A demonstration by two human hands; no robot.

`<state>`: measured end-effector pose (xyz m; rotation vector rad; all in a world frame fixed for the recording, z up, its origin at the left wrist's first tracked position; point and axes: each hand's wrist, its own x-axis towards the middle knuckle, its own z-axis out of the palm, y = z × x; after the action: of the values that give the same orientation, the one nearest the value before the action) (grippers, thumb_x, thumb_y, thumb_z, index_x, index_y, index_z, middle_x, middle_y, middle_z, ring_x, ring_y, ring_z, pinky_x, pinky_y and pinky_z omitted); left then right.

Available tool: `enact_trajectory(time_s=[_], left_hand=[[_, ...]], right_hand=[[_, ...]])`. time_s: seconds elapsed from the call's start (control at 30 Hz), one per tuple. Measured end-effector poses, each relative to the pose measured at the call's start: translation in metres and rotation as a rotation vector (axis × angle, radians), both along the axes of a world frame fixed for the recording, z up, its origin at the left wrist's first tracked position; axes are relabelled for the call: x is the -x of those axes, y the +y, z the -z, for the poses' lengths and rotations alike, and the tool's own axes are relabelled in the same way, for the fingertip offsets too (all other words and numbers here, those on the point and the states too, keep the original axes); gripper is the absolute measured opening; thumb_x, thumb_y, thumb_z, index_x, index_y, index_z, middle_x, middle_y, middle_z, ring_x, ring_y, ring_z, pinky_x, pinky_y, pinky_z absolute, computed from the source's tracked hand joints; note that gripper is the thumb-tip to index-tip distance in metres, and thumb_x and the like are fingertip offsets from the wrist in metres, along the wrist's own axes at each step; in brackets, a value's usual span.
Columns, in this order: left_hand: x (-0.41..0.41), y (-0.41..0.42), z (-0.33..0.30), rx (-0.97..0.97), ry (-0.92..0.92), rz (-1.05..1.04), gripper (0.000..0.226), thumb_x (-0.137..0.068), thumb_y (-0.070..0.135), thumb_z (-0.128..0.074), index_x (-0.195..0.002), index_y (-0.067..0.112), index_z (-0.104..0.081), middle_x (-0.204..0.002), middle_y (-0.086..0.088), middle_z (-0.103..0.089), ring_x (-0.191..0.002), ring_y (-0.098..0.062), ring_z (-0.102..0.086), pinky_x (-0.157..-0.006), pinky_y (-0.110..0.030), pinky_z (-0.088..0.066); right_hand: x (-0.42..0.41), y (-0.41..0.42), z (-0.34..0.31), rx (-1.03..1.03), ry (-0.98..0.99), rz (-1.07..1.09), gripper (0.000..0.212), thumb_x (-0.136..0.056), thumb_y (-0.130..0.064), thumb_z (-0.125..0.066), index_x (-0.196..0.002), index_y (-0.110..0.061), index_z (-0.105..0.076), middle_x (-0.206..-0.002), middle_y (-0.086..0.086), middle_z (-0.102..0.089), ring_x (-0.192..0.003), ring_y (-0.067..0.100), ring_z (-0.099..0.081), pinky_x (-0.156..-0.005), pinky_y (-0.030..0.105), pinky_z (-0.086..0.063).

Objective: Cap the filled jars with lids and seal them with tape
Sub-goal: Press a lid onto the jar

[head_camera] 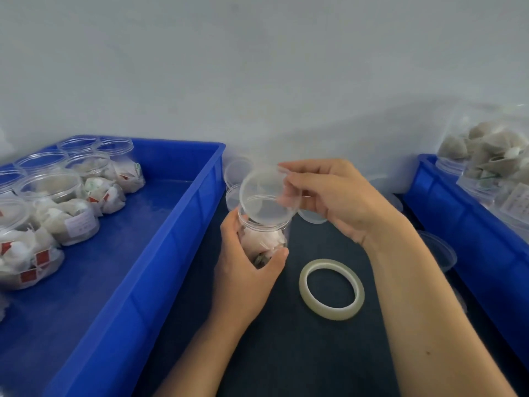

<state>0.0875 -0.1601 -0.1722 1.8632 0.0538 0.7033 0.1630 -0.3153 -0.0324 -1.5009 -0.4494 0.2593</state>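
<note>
- Dark bench (pixel 329 353) lay between blue trays.
- Left hand (pixel 246 270) wrapped the light, slick jar (pixel 264 239), centre.
- Right hand (pixel 335 196) pinched the thin, flexible lid (pixel 264 196) by its rim, tilted over the mouth.
- Tape roll (pixel 332 289) waited just right.

The two bins (pixel 183 213) (pixel 458 224) were bright blue and the worktop (pixel 329 353) dark navy. The tape roll (pixel 332 289) was pale translucent green; the jars' (pixel 54 196) sachets were white with red tags

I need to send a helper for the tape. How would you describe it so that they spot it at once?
Look at the dark mat between the two blue bins. The tape roll lies flat there, just right of the left hand holding a jar. It is the only open, pale translucent ring; the nearby lids are closed discs.
</note>
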Motion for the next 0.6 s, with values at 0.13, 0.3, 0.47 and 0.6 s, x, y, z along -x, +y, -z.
enact_trajectory(time_s=[0.13, 0.3, 0.47, 0.6], left_hand=[[0.0, -0.001, -0.003, -0.038, 0.001, -0.027, 0.091, -0.073, 0.054, -0.089, -0.141, 0.068, -0.031, -0.138, 0.035, -0.055, -0.12, 0.007, -0.061, -0.088, -0.029, -0.058], [0.002, -0.002, -0.003, -0.103, -0.008, -0.045, 0.1, -0.072, 0.053, -0.09, -0.15, 0.062, -0.028, -0.141, 0.032, -0.055, -0.122, 0.0, -0.063, -0.09, -0.04, -0.062], [0.008, -0.007, -0.007, -0.158, -0.019, -0.078, 0.119, -0.072, 0.05, -0.091, -0.159, 0.065, -0.01, -0.15, 0.03, -0.052, -0.132, -0.006, -0.061, -0.099, -0.048, -0.06], [0.008, -0.007, -0.007, -0.187, -0.026, -0.074, 0.113, -0.073, 0.047, -0.094, -0.158, 0.062, -0.021, -0.152, 0.027, -0.053, -0.132, -0.003, -0.06, -0.099, -0.043, -0.061]], right_hand=[[-0.004, 0.008, 0.008, 0.279, -0.131, 0.087, 0.022, -0.103, -0.011, -0.063, -0.1, -0.026, -0.079, -0.074, -0.009, -0.074, -0.079, 0.009, -0.07, -0.094, 0.033, -0.06], [-0.011, 0.007, 0.012, 0.394, -0.261, 0.201, 0.02, -0.099, -0.019, -0.065, -0.094, -0.034, -0.077, -0.065, -0.016, -0.069, -0.063, -0.003, -0.061, -0.063, 0.009, -0.047], [-0.011, 0.009, 0.014, 0.467, -0.28, 0.228, 0.02, -0.1, -0.021, -0.063, -0.107, -0.032, -0.079, -0.089, -0.011, -0.075, -0.076, 0.005, -0.067, -0.067, 0.02, -0.051], [-0.01, 0.008, 0.012, 0.523, -0.322, 0.251, 0.024, -0.103, -0.019, -0.059, -0.111, -0.031, -0.077, -0.095, -0.012, -0.074, -0.087, 0.006, -0.07, -0.063, 0.014, -0.052]])
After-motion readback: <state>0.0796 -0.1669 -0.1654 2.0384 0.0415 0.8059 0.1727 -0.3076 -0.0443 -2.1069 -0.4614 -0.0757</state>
